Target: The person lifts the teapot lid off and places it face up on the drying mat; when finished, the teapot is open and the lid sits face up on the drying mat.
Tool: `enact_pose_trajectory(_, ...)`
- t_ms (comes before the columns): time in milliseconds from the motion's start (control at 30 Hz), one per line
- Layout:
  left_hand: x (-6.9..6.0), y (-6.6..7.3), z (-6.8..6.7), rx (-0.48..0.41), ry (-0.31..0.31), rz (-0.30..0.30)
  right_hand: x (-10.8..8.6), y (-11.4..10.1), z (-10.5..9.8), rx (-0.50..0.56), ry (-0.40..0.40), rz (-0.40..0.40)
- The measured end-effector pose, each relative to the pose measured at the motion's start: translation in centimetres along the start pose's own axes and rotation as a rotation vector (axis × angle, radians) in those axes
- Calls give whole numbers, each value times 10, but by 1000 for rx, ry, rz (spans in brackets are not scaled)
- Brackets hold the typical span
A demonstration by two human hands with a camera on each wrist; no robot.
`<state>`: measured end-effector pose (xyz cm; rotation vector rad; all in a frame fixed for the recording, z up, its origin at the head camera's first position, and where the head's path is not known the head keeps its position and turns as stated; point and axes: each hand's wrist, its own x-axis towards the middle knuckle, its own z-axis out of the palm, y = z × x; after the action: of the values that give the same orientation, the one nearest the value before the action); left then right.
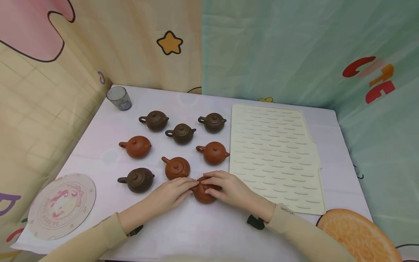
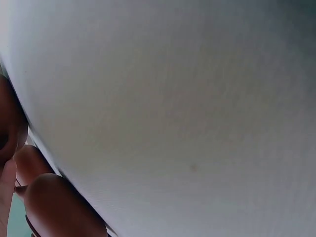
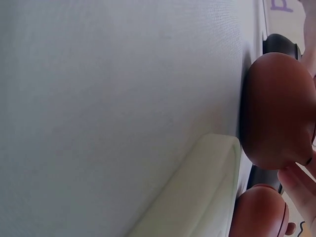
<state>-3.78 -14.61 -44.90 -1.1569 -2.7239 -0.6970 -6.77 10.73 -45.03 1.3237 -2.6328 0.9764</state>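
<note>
In the head view both hands are on a red-brown teapot (image 1: 203,197) near the table's front. The left hand (image 1: 163,198) holds its handle side, fingertips and thumb close together. From the right, the right hand (image 1: 230,189) grips it, fingers over the far side and thumb near the lid. The right wrist view shows this teapot (image 3: 277,111) close up, with fingertips (image 3: 296,187) at its spout end. At the left wrist view's edge, a finger (image 2: 7,190) touches the teapot (image 2: 11,116). Another red-brown teapot (image 1: 177,168) sits just behind the left fingers.
Two more red-brown teapots (image 1: 138,147) (image 1: 215,153) and several dark brown teapots (image 1: 156,120) stand behind and to the left. A cream ribbed mat (image 1: 275,156) lies right, a round plate (image 1: 62,207) left, a grey cup (image 1: 119,98) back left, an orange round mat (image 1: 356,236) front right.
</note>
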Motion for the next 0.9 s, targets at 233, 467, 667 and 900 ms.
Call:
enact_pose_trajectory(233,1,-3,3,-33,38,20,3,-1,-1,40,-15,11)
enact_pose_trajectory(467,7,-9,1,-120,1,18,4,-2,-7,151,-43,75)
enact_pose_trajectory(667,10,-10,-3,-139,-31,0,0,10,-33,676,20,448)
enact_pose_trajectory(900,9,-10,-5,-139,-66,-41,-21,85,-105,1659,537,747)
